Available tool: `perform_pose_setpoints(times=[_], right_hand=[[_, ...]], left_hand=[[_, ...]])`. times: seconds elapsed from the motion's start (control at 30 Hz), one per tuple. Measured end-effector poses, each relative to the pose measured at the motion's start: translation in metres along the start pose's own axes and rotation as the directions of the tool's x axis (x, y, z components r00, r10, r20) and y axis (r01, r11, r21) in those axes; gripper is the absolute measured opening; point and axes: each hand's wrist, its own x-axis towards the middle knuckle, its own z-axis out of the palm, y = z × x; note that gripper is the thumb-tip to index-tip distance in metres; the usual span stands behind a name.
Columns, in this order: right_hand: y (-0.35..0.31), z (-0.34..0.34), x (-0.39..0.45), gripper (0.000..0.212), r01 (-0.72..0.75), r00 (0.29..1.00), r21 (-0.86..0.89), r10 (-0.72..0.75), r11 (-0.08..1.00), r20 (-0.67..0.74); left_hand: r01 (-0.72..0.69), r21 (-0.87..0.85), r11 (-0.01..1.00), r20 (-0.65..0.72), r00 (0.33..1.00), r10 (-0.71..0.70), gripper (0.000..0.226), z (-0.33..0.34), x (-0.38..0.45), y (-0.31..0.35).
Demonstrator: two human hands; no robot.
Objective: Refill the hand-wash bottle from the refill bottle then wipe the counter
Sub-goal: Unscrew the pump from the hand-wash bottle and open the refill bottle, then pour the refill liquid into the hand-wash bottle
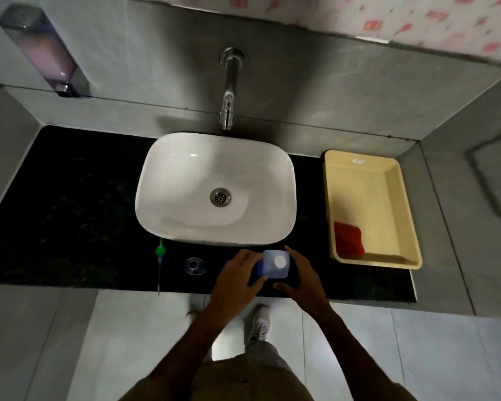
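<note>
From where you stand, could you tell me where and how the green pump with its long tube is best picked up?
Take the pump by its green head, the thickest part, lying nearest the basin. The thin tube trails toward the counter's front edge and would likely flex. Come from above, pinching across the head from left and right; both sides look free, and the clear bottle stands apart to its right.

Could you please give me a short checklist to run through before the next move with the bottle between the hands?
1. Left hand has hold of the blue bottle: ok, fingers on its left side.
2. Right hand gripping it: cannot tell, fingers sit beside it.
3. Bottle cap removed: not ok, white cap looks in place.
4. Hand-wash bottle open: ok, the green pump lies beside it on the counter.
5. Wiping cloth ready: ok, red cloth lies in the yellow tray.
</note>
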Motion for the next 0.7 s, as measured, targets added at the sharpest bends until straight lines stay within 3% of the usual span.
perform_pose_setpoints(times=[0.1, 0.17, 0.27, 0.4, 0.6, 0.7], right_hand=[[0.002, -0.007, 0.006, 0.075, 0.078, 0.996, -0.050, -0.075, 0.996, 0.051], [0.010, -0.007, 0.014, 0.067, 0.141, 0.989, 0.008, -0.141, 0.990, 0.053], [0.009, -0.008, 0.019, 0.054, 0.103, 0.990, 0.006, -0.103, 0.995, 0.097], [0.013, -0.009, 0.020, 0.075, 0.142, 0.984, 0.004, -0.141, 0.990, 0.113], [0.022, -0.011, 0.025, 0.068, 0.119, 0.982, -0.013, -0.116, 0.993, 0.151], [0.016, -0.010, 0.034, 0.057, 0.037, 0.984, -0.038, -0.029, 0.999, 0.178]], left_hand=[[0.001, 0.052, 0.999, 0.053, 0.999, -0.004, 0.054, 0.028, 0.013, 0.018], [0.013, 0.053, 0.999, 0.025, 1.000, -0.014, 0.048, 0.037, 0.018, 0.022], [0.078, 0.059, 0.995, -0.019, 0.997, -0.077, 0.041, 0.043, 0.023, 0.020], [0.111, 0.057, 0.992, -0.076, 0.991, -0.107, 0.035, 0.047, 0.024, 0.024], [0.259, -0.007, 0.966, -0.275, 0.928, -0.251, 0.043, 0.056, 0.026, 0.046], [0.228, 0.093, 0.969, -0.322, 0.928, -0.188, 0.049, 0.052, 0.025, 0.050]])
